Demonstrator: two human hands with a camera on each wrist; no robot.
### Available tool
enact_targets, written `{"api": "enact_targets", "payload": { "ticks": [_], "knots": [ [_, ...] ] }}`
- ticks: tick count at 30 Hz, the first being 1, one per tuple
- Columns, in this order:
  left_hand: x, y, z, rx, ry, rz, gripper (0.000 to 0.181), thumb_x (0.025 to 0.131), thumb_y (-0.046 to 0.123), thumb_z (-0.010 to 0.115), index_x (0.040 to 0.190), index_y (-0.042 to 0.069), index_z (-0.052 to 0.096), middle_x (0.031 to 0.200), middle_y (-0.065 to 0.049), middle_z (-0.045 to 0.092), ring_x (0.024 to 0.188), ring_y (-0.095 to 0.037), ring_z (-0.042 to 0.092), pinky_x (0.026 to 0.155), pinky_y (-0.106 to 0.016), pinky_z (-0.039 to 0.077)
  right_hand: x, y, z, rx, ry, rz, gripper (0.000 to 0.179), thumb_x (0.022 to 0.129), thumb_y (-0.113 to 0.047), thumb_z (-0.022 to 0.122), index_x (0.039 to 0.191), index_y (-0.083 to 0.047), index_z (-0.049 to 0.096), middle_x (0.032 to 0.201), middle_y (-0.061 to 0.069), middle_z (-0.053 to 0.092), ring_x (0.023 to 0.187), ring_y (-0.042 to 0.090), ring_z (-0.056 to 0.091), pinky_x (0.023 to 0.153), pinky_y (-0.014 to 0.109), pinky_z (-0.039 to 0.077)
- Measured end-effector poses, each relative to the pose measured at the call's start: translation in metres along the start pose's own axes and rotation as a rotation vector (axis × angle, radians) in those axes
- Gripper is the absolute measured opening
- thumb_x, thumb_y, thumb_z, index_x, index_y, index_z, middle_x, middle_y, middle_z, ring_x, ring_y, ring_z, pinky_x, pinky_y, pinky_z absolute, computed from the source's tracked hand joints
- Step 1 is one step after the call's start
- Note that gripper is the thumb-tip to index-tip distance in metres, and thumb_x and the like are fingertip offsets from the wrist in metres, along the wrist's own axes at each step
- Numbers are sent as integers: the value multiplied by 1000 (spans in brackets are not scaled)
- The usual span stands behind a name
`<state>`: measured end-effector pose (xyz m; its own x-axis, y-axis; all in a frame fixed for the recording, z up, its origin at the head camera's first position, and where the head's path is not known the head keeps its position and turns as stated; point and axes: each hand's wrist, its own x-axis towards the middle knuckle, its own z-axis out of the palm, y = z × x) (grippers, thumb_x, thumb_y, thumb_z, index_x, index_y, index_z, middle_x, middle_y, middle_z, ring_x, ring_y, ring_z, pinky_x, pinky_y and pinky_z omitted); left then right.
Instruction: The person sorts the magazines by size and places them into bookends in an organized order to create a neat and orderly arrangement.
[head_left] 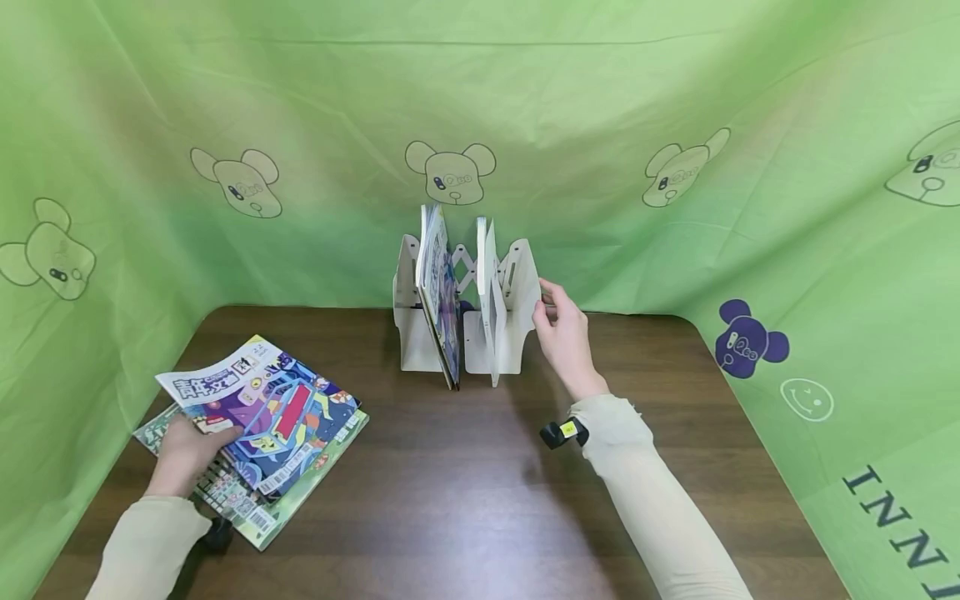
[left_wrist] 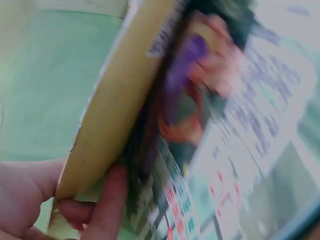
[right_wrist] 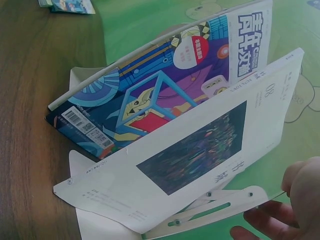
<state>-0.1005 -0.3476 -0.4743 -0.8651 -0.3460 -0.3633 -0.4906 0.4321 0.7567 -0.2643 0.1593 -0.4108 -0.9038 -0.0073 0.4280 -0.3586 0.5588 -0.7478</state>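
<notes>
My left hand [head_left: 183, 457] pinches the lower left edge of a purple and blue magazine [head_left: 288, 408], thumb on the cover and fingers beneath. This magazine overlaps a green-edged magazine [head_left: 253, 515] lying on the table. The left wrist view shows fingers [left_wrist: 112, 197] curled at the edge of a yellowish sheet [left_wrist: 115, 90], with a blurred printed cover beside it. At the back, my right hand [head_left: 562, 333] grips the outer edge of the white book rack's right end plate [head_left: 522, 287]. Inside that rack stand a purple-covered magazine [right_wrist: 175, 90] and a white magazine [right_wrist: 150, 200], both leaning.
The brown wooden table [head_left: 450, 483] carries everything. Green cloth [head_left: 562, 100] printed with bear heads hangs behind and at both sides. Crossed metal links [head_left: 462, 265] join the rack's two halves, with a gap between the standing magazines.
</notes>
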Motion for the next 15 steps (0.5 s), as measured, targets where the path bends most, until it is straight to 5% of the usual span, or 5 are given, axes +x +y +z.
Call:
{"api": "enact_targets", "payload": {
  "ticks": [2, 6, 11, 15],
  "knots": [
    [1, 0, 0, -17, -12, 6, 71, 100, 19, 66, 148, -18, 30, 128, -42, 56, 90, -27, 69, 76, -37, 58, 0, 0, 0, -1, -1, 4, 40, 103, -2, 52, 141, 3, 59, 122, 29, 69, 101, 40, 72, 87, 51, 60],
    [1, 3, 5, -119, -2, 16, 64, 104, 19, 61, 150, -14, 31, 103, -25, 68, 75, -9, 66, 65, -28, 57, 1, 1, 0, -1, 1, 5, 39, 103, -2, 52, 141, 3, 59, 123, 29, 69, 101, 40, 72, 87, 51, 60],
    [-1, 5, 15, -601, -41, 107, 67, 108, 9, 51, 166, 6, 17, 100, 19, 67, 88, 2, 68, 78, -20, 59, 1, 2, 0, 3, -6, 7, 39, 103, -2, 52, 141, 3, 59, 123, 30, 68, 101, 40, 71, 88, 51, 59],
    [-3, 7, 19, -881, -127, 187, 70, 110, 11, 47, 169, 21, 11, 119, 21, 63, 106, 3, 66, 89, -19, 56, 0, 2, 1, 2, -9, 9, 40, 103, -2, 52, 141, 3, 59, 123, 29, 68, 102, 41, 71, 88, 51, 59]
  ]
}}
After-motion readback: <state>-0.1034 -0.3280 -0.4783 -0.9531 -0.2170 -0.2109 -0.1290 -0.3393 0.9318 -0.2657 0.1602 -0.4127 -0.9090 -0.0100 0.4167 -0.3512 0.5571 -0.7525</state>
